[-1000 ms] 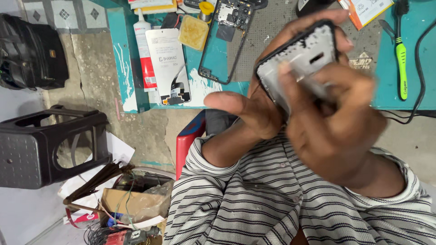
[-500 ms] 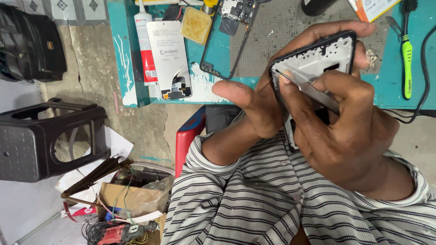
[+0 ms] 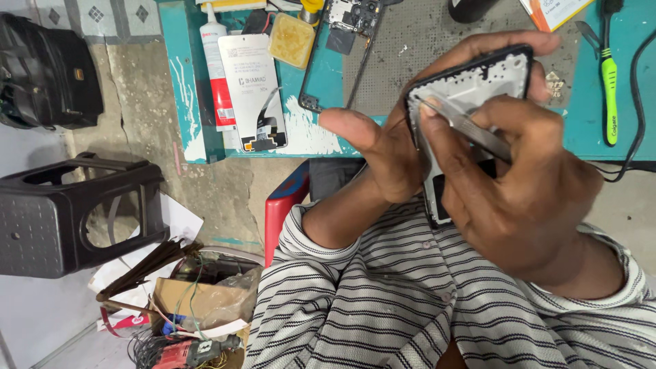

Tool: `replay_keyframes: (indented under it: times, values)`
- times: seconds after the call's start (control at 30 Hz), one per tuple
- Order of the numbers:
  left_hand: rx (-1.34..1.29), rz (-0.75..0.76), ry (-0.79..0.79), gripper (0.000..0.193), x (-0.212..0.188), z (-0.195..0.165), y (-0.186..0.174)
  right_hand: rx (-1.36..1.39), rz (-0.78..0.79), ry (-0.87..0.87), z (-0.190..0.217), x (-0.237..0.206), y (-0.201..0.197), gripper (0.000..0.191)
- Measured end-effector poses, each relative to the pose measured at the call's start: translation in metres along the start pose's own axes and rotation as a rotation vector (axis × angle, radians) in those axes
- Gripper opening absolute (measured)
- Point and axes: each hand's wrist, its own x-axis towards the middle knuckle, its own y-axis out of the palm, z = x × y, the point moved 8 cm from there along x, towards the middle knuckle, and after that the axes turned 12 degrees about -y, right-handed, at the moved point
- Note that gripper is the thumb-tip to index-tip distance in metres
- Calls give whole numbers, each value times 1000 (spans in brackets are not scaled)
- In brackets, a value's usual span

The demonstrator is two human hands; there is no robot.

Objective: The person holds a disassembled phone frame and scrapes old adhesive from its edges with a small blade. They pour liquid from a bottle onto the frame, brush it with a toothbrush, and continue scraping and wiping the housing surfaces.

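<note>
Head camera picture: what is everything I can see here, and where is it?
phone frame: one, black with a pale inside, held up in the left hand
tweezers: one, silver, in the right hand, tip on the frame
workbench: one, teal, top of picture
grey mat: one, on the bench
glue tube: one, white and red, bench left
flat white part: one, beside the tube
open phone body: one, dark, on the bench
screwdriver: one, green, bench right
stool: one, black, on the floor, left
bag: one, black, top left
scrap box: one, cardboard, bottom left
left hand: grip around the frame
right hand: grip on the tweezers
</note>
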Motion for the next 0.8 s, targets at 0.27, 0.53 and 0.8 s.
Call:
replay_keyframes:
  times: [0.27,0.53,0.8]
  values:
    - [12,-1,5,152,-2,1,-2,20,-1,-10,-1,4,-1,42]
    - [28,-11,64,145,-8,4,-1,175,-64,91,-3,-2,11,39]
    - [10,-221,149,139,-9,14,-13,143,-90,293,-17,-12,18,43]
